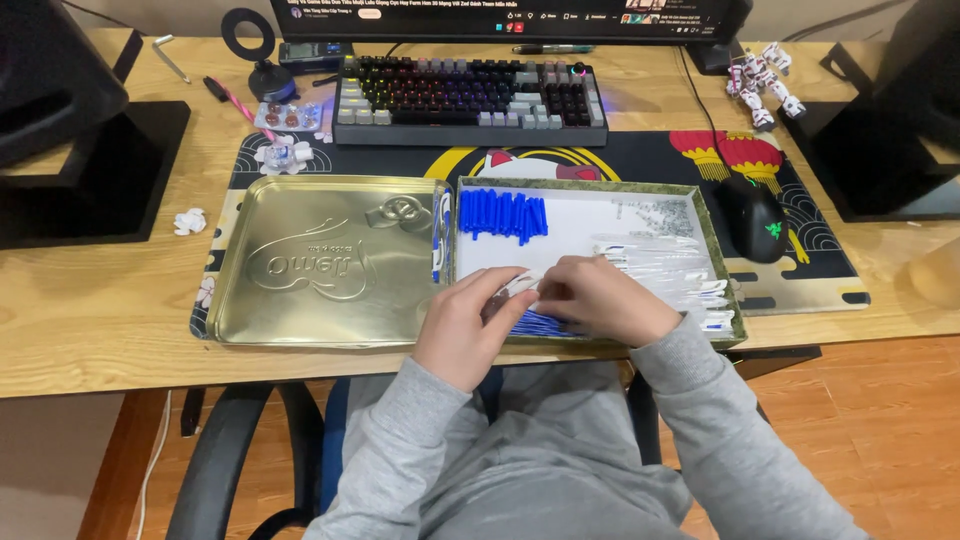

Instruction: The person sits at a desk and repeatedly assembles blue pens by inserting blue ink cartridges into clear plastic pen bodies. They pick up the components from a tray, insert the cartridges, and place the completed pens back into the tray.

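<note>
My left hand [468, 322] and my right hand [603, 298] meet over the near edge of a shallow open tin box [720, 262], and together they pinch a small clear pen barrel [520, 286]. Under my hands lies a bunch of blue pen refills [537, 323]. A row of blue pen caps [503, 215] lies at the box's far left. White pen barrels [665, 264] are lined up on its right side, and tiny grey springs [655, 214] lie at its far right. The gold tin lid [325, 258] lies upside down to the left of the box.
A keyboard [470, 100] and a monitor's lower edge [510, 20] stand behind the desk mat [640, 155]. A black mouse [754, 219] sits right of the box. Black speakers [60, 90] flank the desk, and small white toy figures [762, 80] lie at the far right.
</note>
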